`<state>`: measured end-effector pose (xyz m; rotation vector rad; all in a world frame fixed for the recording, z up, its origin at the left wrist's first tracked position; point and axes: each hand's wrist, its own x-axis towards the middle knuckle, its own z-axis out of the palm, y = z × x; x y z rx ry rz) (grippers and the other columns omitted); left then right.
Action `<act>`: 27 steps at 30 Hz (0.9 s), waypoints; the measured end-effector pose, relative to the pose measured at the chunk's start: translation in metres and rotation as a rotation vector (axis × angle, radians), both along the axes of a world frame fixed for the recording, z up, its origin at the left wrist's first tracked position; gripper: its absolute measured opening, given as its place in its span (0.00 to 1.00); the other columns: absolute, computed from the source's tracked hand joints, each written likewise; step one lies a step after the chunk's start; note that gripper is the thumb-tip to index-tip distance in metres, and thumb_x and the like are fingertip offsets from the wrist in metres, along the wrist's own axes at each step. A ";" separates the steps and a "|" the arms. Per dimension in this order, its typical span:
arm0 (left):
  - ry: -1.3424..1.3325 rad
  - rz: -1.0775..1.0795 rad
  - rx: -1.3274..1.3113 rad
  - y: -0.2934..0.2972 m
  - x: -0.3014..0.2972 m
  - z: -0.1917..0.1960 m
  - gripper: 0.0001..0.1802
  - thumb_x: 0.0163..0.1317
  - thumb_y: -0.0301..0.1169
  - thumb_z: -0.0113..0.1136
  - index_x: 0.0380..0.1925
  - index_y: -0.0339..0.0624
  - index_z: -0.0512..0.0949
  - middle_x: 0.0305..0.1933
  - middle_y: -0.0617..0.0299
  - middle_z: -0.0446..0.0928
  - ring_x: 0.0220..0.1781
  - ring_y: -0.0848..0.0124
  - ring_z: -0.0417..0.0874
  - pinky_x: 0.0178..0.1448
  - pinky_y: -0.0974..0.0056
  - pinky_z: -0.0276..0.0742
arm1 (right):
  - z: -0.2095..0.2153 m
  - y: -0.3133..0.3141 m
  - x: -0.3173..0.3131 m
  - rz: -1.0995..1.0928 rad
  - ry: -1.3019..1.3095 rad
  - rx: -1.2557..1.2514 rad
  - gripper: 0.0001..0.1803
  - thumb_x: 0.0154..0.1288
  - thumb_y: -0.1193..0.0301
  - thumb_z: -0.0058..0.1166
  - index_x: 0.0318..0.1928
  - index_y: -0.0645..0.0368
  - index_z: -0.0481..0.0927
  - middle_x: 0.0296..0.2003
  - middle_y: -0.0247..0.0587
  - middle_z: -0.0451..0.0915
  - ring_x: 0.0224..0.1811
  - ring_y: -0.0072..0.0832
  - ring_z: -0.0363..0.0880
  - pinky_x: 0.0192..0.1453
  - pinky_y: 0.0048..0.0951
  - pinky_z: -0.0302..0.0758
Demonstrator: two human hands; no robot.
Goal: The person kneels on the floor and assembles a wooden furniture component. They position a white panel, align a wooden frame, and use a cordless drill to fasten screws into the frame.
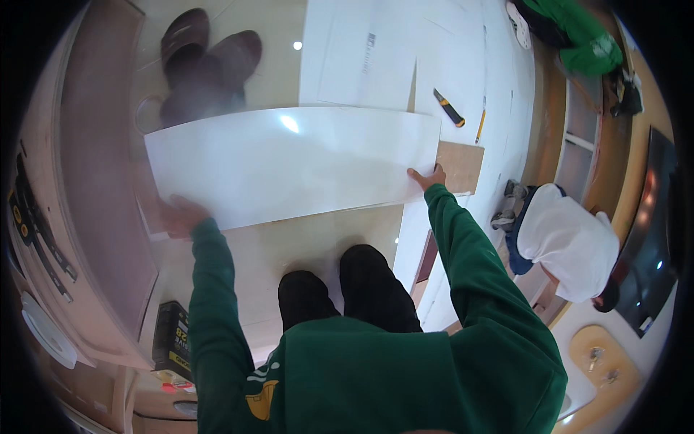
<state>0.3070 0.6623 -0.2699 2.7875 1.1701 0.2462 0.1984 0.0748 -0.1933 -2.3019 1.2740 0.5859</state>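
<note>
A long, glossy white panel (289,166) stretches across in front of me, its far edge slightly curved. My left hand (186,215), somewhat blurred, grips it near the left end of its near edge. At the other end my right hand (428,176) holds the right edge, thumb on top of the panel and its other fingers partly hidden. A brown board (463,168) sticks out from beneath the panel beside my right hand. Beyond that hand, a black and yellow utility knife (450,108) and a yellow pencil (481,124) lie on a large white sheet (347,50).
Dark brown shoes (186,45) are on the tiled floor at the far left. A wooden cabinet (101,159) stands left, with a black box (170,338) below it. One person in a white shirt (557,239) bends down at right; another in green (585,40) is far right.
</note>
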 end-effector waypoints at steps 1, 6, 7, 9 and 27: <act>0.003 0.018 0.002 -0.001 0.003 -0.001 0.26 0.71 0.51 0.42 0.63 0.54 0.70 0.57 0.53 0.75 0.59 0.52 0.73 0.63 0.43 0.64 | -0.001 0.006 -0.003 0.006 -0.045 -0.069 0.63 0.36 0.40 0.75 0.65 0.71 0.64 0.60 0.64 0.69 0.66 0.50 0.67 0.68 0.43 0.67; 0.155 0.025 0.012 0.015 0.002 -0.008 0.36 0.65 0.64 0.42 0.62 0.52 0.72 0.56 0.52 0.76 0.56 0.51 0.78 0.55 0.41 0.73 | -0.031 0.011 -0.041 0.055 -0.316 -0.289 0.63 0.35 0.41 0.75 0.65 0.72 0.64 0.60 0.64 0.70 0.66 0.52 0.66 0.68 0.45 0.67; 0.222 0.054 0.003 0.013 0.003 -0.004 0.37 0.64 0.66 0.43 0.62 0.52 0.72 0.56 0.52 0.76 0.57 0.50 0.77 0.55 0.40 0.73 | -0.035 0.013 -0.055 0.020 -0.324 -0.268 0.63 0.35 0.42 0.75 0.65 0.72 0.64 0.60 0.64 0.70 0.66 0.52 0.66 0.69 0.45 0.66; 0.268 0.009 -0.084 0.010 -0.005 0.011 0.39 0.61 0.69 0.45 0.61 0.54 0.74 0.55 0.50 0.77 0.60 0.48 0.76 0.54 0.39 0.74 | -0.036 0.001 -0.072 -0.040 -0.357 -0.241 0.63 0.35 0.42 0.75 0.65 0.73 0.63 0.60 0.64 0.69 0.65 0.53 0.66 0.69 0.44 0.66; 0.048 -0.728 -0.601 -0.112 -0.164 0.109 0.47 0.51 0.45 0.73 0.67 0.36 0.62 0.67 0.41 0.65 0.69 0.45 0.65 0.71 0.48 0.62 | 0.226 -0.120 -0.136 -0.100 -0.486 0.561 0.17 0.62 0.72 0.60 0.49 0.70 0.79 0.37 0.41 0.82 0.39 0.25 0.81 0.42 0.24 0.77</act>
